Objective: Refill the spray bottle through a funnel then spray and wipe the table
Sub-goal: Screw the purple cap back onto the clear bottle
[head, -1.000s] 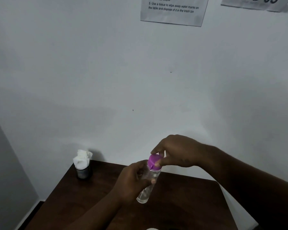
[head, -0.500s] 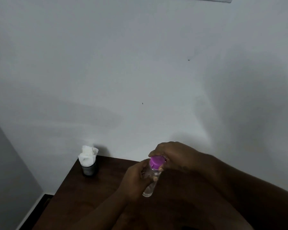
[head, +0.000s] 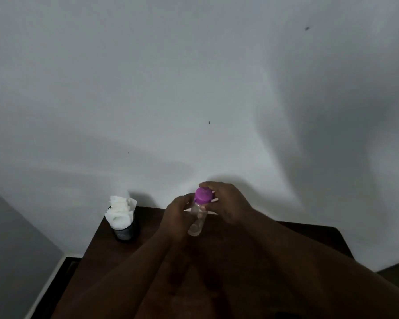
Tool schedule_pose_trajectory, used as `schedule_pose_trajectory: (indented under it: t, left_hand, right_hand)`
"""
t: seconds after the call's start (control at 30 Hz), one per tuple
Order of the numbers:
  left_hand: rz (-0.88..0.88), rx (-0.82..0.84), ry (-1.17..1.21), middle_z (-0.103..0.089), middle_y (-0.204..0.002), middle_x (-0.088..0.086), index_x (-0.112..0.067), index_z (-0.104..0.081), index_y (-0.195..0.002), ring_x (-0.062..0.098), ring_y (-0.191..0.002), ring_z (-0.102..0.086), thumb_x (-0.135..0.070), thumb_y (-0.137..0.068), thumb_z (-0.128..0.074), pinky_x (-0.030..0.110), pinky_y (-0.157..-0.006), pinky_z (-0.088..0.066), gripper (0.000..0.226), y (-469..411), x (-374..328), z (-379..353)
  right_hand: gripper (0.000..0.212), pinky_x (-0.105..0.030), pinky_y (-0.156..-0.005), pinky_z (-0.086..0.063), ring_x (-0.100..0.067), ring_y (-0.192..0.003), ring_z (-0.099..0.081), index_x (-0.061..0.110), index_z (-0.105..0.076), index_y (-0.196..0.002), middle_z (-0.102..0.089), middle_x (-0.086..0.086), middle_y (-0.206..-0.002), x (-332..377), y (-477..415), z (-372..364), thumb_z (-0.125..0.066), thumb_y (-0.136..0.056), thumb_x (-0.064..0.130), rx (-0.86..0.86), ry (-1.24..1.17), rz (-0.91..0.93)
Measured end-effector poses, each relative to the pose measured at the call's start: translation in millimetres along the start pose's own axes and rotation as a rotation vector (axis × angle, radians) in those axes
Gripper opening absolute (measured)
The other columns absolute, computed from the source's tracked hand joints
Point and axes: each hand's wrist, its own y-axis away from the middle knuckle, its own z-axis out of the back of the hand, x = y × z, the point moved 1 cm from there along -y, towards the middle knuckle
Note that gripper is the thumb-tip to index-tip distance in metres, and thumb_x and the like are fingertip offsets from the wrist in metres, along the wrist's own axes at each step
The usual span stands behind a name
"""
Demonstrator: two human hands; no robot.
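Above the dark desk [head: 309, 236], we hold the spray bottle [head: 197, 221] in both hands.
Left hand [head: 176, 217] fingers curl closed round its clear body; right hand [head: 228, 204] fingers pinch the purple cap [head: 203, 196]. Tissue holder [head: 122, 223] stands at the far-left corner.

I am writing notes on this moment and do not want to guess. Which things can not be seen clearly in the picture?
All in the head view:
- Bottle: the left hand covers part of its side; liquid level unclear.
- Purple cap: the right hand wraps it; whether it is loosened cannot be told.
- Funnel: not in view.
- Table: near part hidden by both forearms and cut by the bottom edge.
- Tissue holder: dark, detail unclear.
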Motion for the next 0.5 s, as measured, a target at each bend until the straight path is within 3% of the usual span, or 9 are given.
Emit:
schedule_pose_trajectory:
  t: [0.23,0.5]
  left_hand:
    - [0.027,0.004,-0.053,-0.074,-0.115,-0.01,-0.037,-0.067,-0.121,0.011,-0.106,-0.07,-0.022,-0.078,-0.074,0.046,-0.092,-0.059,0.046,-26.6,40.0,4.2]
    - [-0.001,0.007,-0.063,-0.075,-0.111,-0.006,-0.027,-0.069,-0.119,0.012,-0.103,-0.071,-0.017,-0.083,-0.077,0.042,-0.093,-0.058,0.038,-23.1,44.7,9.4]
  right_hand:
    - [0.06,-0.039,-0.093,-0.052,-0.016,-0.108,-0.061,0.022,-0.059,-0.129,-0.065,0.003,-0.123,-13.5,-27.7,-31.5,-0.081,-0.074,0.026,-0.005,0.019,-0.008]
    - [0.057,-0.037,-0.088,-0.053,-0.012,-0.1,-0.062,0.026,-0.061,-0.124,-0.067,0.007,-0.116,-16.2,-34.9,-37.8,-0.08,-0.071,0.028,0.023,0.041,0.01]
